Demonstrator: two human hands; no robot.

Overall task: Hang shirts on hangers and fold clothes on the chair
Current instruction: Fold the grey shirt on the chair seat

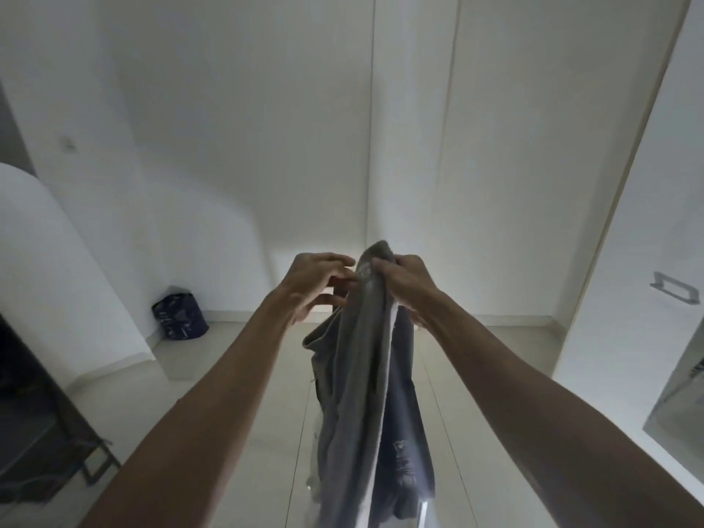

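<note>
A grey garment [362,375] hangs in the air in front of me, bunched into long folds, with a bluer panel on its right side. My right hand [407,285] grips its top end, fingers curled round the cloth. My left hand [318,283] is just left of that top end; its fingers are spread and partly bent, and the fingertips touch the cloth's edge. I see no hanger and no chair.
White wardrobe doors [495,165] stand ahead, and another door with a metal handle [674,287] is at the right. A dark blue bag [181,316] sits on the tiled floor [236,394] by the wall. Dark furniture [42,432] stands at the lower left.
</note>
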